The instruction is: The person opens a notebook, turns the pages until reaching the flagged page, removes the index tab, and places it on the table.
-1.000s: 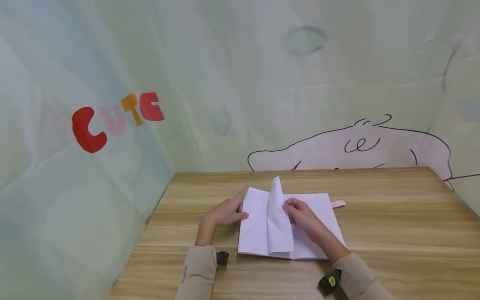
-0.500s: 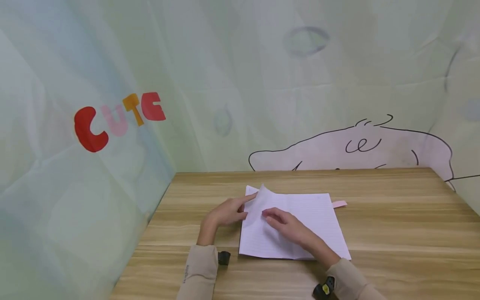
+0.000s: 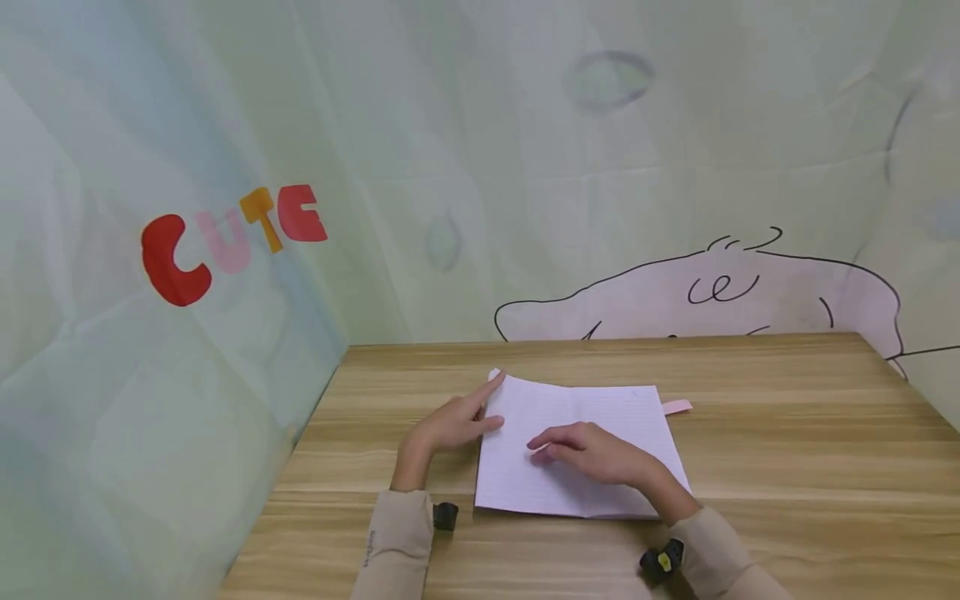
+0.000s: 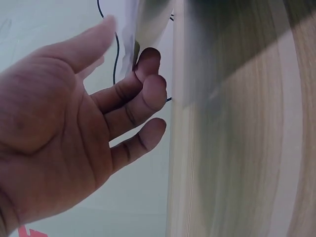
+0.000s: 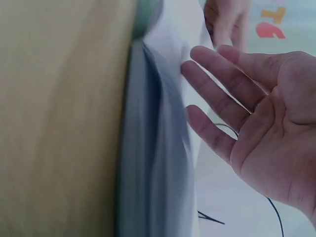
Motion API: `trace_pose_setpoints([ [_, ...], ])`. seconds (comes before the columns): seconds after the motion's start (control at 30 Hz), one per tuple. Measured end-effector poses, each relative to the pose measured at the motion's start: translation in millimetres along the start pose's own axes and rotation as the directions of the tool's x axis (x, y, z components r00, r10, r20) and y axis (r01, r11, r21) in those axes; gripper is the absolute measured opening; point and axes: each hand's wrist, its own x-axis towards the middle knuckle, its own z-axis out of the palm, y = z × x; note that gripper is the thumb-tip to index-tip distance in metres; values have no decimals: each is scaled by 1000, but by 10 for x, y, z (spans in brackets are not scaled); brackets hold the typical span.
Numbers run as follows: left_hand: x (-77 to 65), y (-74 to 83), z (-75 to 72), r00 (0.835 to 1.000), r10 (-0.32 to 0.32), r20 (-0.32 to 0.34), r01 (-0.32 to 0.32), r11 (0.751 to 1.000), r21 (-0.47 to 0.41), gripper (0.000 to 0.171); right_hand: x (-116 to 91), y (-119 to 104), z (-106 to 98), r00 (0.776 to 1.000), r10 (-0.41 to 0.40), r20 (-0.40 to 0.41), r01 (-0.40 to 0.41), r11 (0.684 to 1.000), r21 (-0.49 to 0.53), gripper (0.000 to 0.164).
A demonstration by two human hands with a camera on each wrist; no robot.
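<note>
An open notebook with lined white pages lies on the wooden table. At its left edge is my left hand, its index finger stretched over the upper left corner and its thumb over the page margin. In the left wrist view, the other fingers bend loosely beside the page edge. My right hand hovers over or lightly touches the middle of the spread, palm down. Its fingers are spread and loosely bent in the right wrist view, with nothing between them. The notebook's page stack shows side-on there.
A pink ribbon or tab sticks out past the notebook's right edge. The wooden table ends at a printed cloth backdrop behind and to the left. Dark wrist cameras sit at both sleeves.
The lifted page has turned over to the left and now lies flat. My right hand swept left with it, let go, and has come slightly down. The left hand stays at the left edge.
</note>
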Motion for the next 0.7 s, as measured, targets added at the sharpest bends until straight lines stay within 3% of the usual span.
trace_pose_setpoints([
  [0.37,17,-13,17,999,10,42,-13,997,73,59,-121,94,-286,996,79,-51,-78,997,20,24],
  [0.7,10,-11,36,998,10,63,-16,996,90,57,-328,264,-570,970,148,-193,-186,964,-192,23],
])
